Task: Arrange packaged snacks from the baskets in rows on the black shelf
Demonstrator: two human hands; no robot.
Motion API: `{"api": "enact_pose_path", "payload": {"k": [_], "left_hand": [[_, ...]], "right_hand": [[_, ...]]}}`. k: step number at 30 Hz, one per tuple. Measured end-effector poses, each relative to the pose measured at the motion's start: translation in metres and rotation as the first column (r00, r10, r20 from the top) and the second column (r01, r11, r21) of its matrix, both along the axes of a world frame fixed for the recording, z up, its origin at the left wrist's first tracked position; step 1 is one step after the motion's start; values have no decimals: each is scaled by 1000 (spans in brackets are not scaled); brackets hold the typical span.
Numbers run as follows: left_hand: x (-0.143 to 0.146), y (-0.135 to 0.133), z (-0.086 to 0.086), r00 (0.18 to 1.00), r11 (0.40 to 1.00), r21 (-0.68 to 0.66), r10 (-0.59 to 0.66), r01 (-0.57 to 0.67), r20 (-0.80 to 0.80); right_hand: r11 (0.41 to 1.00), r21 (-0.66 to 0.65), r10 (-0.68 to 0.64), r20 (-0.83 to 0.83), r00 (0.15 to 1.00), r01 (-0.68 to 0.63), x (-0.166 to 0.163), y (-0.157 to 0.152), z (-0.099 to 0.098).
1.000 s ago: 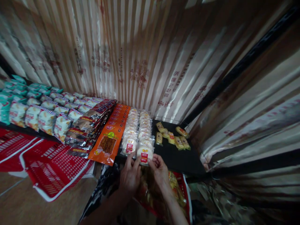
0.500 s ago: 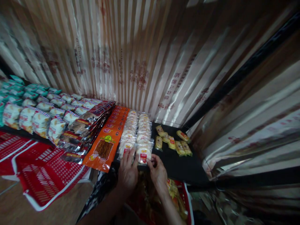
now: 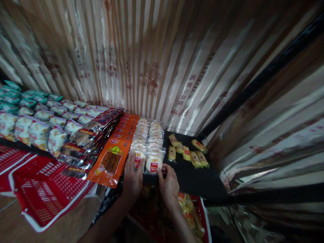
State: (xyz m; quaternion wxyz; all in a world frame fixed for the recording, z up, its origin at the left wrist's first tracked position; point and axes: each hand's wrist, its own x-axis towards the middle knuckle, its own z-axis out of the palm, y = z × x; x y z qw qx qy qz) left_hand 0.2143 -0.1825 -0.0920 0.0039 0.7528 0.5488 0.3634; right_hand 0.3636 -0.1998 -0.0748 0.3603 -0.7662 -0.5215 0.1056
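Two rows of clear round cake packs (image 3: 149, 141) with red labels run back along a black shelf (image 3: 197, 175). My left hand (image 3: 133, 177) lies flat with spread fingers on the front pack of the left row (image 3: 138, 158). My right hand (image 3: 167, 182) pinches the near right edge of the front pack of the right row (image 3: 153, 163), which lies on the shelf.
Orange snack packs (image 3: 115, 153), dark foil packs (image 3: 86, 135) and white puffed bags (image 3: 37, 125) fill the shelf to the left. Several small yellow packs (image 3: 188, 150) lie to the right. Red baskets (image 3: 43, 192) stand at lower left, and one with yellow packs (image 3: 189, 212) below the shelf. A striped curtain (image 3: 152, 60) hangs behind.
Both hands have moved forward and up onto the shelf. The front pack of the right row has been pushed back into line, and my left hand has flattened onto the left row.
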Motion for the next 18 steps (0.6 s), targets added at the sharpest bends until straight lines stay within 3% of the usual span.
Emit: {"api": "enact_pose_path", "payload": {"k": [6, 11, 13, 15, 17, 18], "left_hand": [[-1, 0, -9, 999, 1000, -15, -23, 23, -22], [-7, -7, -6, 999, 999, -5, -40, 40, 4], [-12, -18, -5, 988, 989, 36, -144, 142, 50], [-14, -35, -8, 945, 950, 28, -312, 311, 96], [-12, -55, -17, 887, 888, -95, -432, 450, 163], [-10, -64, -24, 878, 860, -198, -431, 470, 210]], "right_hand": [[1000, -30, -2, -1, 1000, 2, -2, 0, 3], [994, 109, 9, -196, 981, 12, 1, -27, -4], [992, 126, 10, -248, 969, 22, 0, -49, -17], [997, 52, 66, -225, 972, -55, 1, -71, -35], [983, -53, 166, -137, 977, -175, 5, -89, -54], [979, -68, 186, -76, 979, -192, 9, -95, -62]]}}
